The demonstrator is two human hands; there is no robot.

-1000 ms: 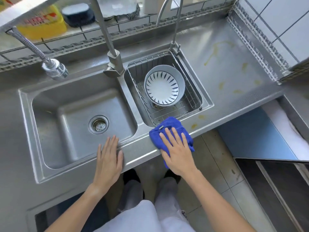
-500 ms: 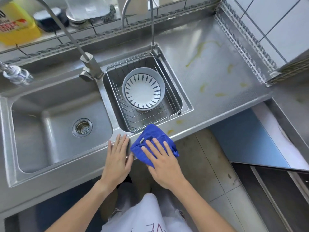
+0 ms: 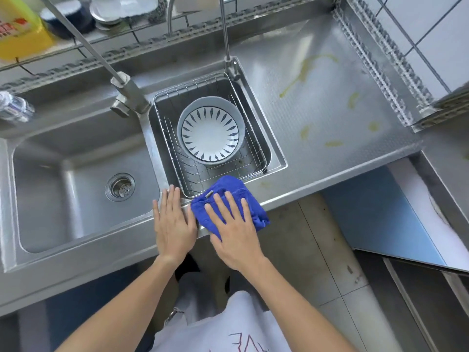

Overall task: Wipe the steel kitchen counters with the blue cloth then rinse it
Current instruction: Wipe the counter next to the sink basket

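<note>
Right hand [image 3: 234, 238] flat on cloth [image 3: 228, 203], wiping front lip of counter [image 3: 327, 97] at basket's [image 3: 195, 185] 6 o'clock.
Left hand [image 3: 172, 223] open, flat on lip just beside, holding nothing. We judge wipe step underway; next: push twd stains [image 3: 304, 72] at 1 o'clock, rinse later.

You face white wall tiles [image 3: 436, 29] with dark grout at upper right, a grey tiled floor [image 3: 314, 252] below, and bright daylight glare across the steel.

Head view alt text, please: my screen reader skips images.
A right hand presses a blue cloth flat on the steel counter's front edge; the left hand rests beside it. Yellowish smears dot the counter.
</note>
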